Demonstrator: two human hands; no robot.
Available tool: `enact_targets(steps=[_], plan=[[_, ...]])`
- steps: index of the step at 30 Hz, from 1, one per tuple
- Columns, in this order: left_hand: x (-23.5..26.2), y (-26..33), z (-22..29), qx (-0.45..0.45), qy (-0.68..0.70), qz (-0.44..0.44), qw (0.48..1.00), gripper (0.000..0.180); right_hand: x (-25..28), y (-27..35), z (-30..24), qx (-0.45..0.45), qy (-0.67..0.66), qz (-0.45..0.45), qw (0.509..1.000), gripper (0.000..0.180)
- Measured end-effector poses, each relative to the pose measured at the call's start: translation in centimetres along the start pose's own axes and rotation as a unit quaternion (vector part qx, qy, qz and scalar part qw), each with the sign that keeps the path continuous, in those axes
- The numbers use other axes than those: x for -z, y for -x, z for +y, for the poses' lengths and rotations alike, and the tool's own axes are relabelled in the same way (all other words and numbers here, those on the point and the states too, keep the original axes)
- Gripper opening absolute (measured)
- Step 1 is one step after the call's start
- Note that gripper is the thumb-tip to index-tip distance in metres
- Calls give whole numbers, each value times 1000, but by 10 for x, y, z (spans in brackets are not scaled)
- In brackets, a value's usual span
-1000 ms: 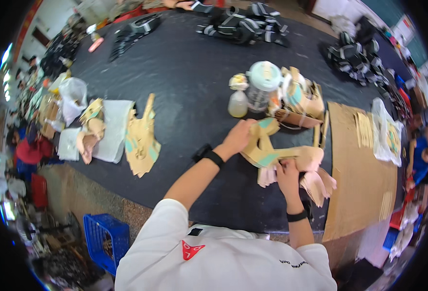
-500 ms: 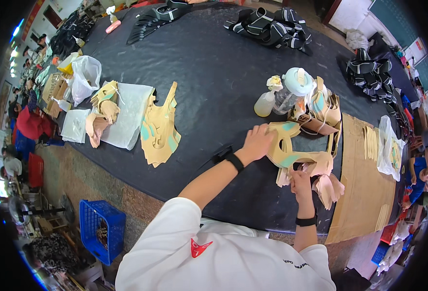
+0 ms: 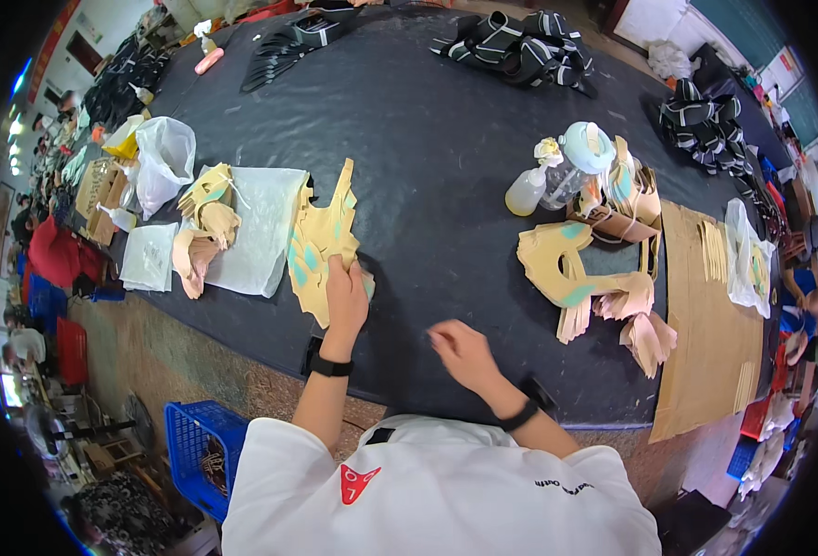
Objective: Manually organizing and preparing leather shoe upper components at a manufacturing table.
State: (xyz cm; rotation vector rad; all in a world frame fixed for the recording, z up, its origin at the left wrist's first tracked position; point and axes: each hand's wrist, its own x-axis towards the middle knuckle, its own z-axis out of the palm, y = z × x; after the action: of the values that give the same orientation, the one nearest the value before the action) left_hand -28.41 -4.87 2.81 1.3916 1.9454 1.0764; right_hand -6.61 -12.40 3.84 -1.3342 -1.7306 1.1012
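One tan stack [image 3: 541, 263] at frame right lies released, attention having shifted to tan pieces [image 3: 320, 237] left of centre, under my left fingers [image 3: 337, 270] (closure I can't tell), right fingers [image 3: 448, 335] half-curled, empty.

Brown floor [image 3: 150, 338], white wall [image 3: 654, 18]

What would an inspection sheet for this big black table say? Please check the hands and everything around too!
Surface: black table, with a cardboard sheet at right.
Work pieces: left tan stack; right tan stack, pink pieces near it.
Clutter: lidded jug beside a bottle; white plastic bag; black pile at the far side.
Hands: left hand on the left tan stack, grip unclear; right hand apart from both stacks, apparently empty.
Cables: nothing seen.
Surroundings: blue basket on the floor; people farther off.
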Motion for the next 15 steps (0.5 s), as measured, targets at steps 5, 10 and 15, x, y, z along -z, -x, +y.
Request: enact_targets(steps=[5, 10, 15], plan=[[-4, 22, -17, -41, 122, -31, 991, 18, -107, -64, 12, 67, -20, 54, 996, 65], [23, 31, 7, 235, 414, -113, 872, 25, -117, -92, 24, -43, 74, -15, 996, 85], [67, 46, 35, 261, 573, -311, 712, 10, -134, -115, 26, -57, 100, -1, 993, 27]])
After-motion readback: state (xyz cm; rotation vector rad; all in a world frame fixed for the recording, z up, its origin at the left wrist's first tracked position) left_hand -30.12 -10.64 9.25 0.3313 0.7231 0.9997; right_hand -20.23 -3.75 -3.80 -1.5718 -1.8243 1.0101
